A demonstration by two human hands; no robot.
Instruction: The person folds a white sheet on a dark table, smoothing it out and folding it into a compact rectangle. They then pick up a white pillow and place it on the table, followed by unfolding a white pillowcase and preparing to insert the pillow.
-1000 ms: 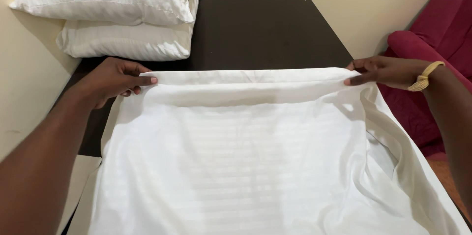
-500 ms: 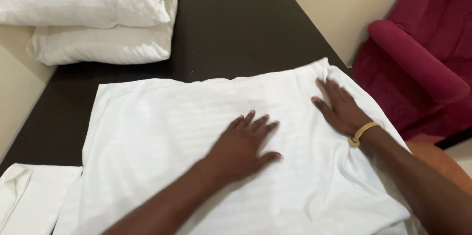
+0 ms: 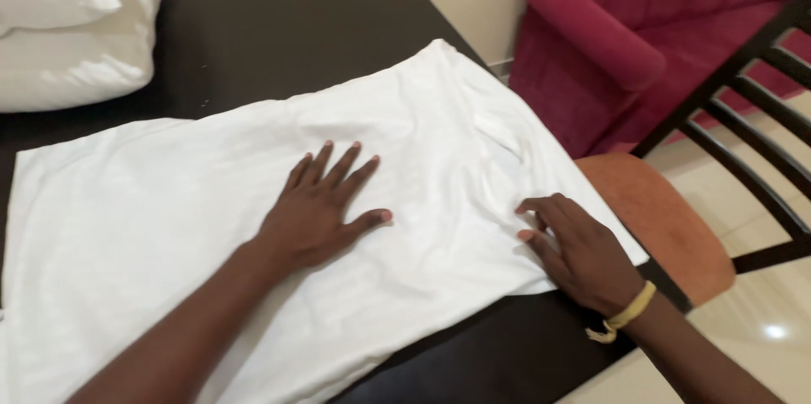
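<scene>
Pressing flat, the left hand (image 3: 317,210) lies open, fingers spread, mid-way on the white striped cotton pillowcase (image 3: 169,226) spread over the dark wooden bench (image 3: 279,24); the right hand (image 3: 579,248), fingers curled, pins its near-right edge, apparently smoothing it. White pillows (image 3: 59,32) lie beyond the pillowcase.

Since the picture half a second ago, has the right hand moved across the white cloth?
Yes. The right hand has slid from the far right corner of the white cloth toward its near right edge, closer to the person. The left hand lies flat mid-cloth.
</scene>
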